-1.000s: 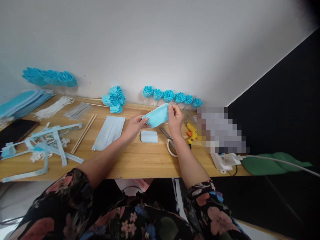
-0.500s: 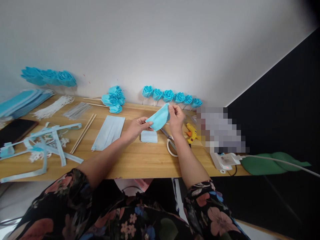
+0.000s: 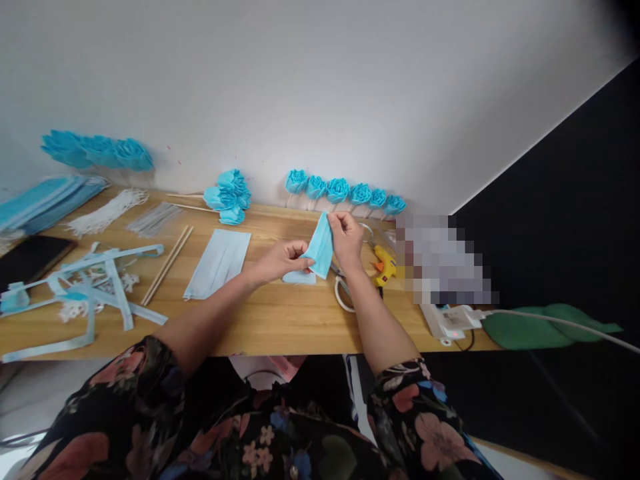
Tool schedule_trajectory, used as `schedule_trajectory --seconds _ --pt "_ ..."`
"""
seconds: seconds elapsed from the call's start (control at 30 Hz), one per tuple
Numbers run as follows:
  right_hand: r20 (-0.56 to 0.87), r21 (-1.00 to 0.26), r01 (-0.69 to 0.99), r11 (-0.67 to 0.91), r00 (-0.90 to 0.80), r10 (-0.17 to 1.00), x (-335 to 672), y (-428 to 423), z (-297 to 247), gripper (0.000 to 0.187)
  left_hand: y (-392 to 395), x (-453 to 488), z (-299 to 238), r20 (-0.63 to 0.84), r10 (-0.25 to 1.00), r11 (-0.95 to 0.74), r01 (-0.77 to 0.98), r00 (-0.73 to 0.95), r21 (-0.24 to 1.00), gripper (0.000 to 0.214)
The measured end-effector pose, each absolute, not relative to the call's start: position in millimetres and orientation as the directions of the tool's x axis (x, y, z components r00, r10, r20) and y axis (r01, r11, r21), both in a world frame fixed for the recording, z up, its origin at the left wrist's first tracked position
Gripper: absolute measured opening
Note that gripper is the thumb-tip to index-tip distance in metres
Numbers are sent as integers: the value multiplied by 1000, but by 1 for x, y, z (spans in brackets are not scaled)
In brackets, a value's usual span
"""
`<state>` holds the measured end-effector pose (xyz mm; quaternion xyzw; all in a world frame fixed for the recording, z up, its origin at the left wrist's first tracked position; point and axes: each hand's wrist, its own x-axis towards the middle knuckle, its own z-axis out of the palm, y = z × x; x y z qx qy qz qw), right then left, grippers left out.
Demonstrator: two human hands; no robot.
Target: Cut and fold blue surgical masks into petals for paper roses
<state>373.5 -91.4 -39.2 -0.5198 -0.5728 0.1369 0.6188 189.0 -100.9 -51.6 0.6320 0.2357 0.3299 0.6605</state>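
Observation:
Both my hands hold a light blue piece of mask fabric (image 3: 321, 248) above the wooden table (image 3: 270, 320). My left hand (image 3: 283, 259) pinches its lower end; my right hand (image 3: 345, 239) pinches its upper end, so the piece stands nearly upright. Under it lies a small folded blue piece (image 3: 296, 277). A flat blue mask sheet (image 3: 219, 263) lies to the left of my left hand. White-handled scissors (image 3: 342, 292) lie just below my right wrist.
A yellow glue gun (image 3: 383, 263) sits right of the scissors, beside a white power strip (image 3: 449, 321). Blue fabric roses (image 3: 345, 191) line the wall, more (image 3: 229, 197) lie left. Wooden sticks (image 3: 167, 265), cut strips (image 3: 95, 287), mask stacks (image 3: 40, 203) and a phone (image 3: 30, 257) fill the left side.
The fabric piece has swung from nearly level to nearly upright. My left hand moved right and down toward the table; my right hand shifted slightly left.

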Motion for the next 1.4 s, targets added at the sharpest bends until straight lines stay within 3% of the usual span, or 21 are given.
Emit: schedule_trajectory --seconds 0.17,0.27,0.47,0.57,0.67,0.83,1.03,1.4 --pt "556 -800 415 434 237 797 370 -94 -40 31 -103 184 -43 81 642 0 -106 762 994 34" --pt "569 -794 429 430 276 775 372 -92 -41 32 -100 184 -45 80 662 -4 -103 745 995 33" --pt "580 -810 397 432 433 690 380 -84 -46 35 -84 188 -64 94 920 -58 -104 380 993 31" --pt "595 -800 379 465 406 693 379 -84 -47 34 -79 188 -66 47 972 0 -201 230 980 36" --pt "598 -795 393 463 382 704 376 -86 -46 34 -79 188 -63 21 982 41 -324 185 945 39" --pt "592 -802 365 473 389 705 376 -87 -45 34 -82 190 -62 25 976 72 -434 214 898 39" --pt "594 -800 383 463 387 706 378 -85 -46 36 -86 194 -64 72 952 71 -442 299 894 46" --pt "581 -789 420 449 270 768 374 -89 -46 32 -93 190 -60 51 841 72 -204 539 976 42"
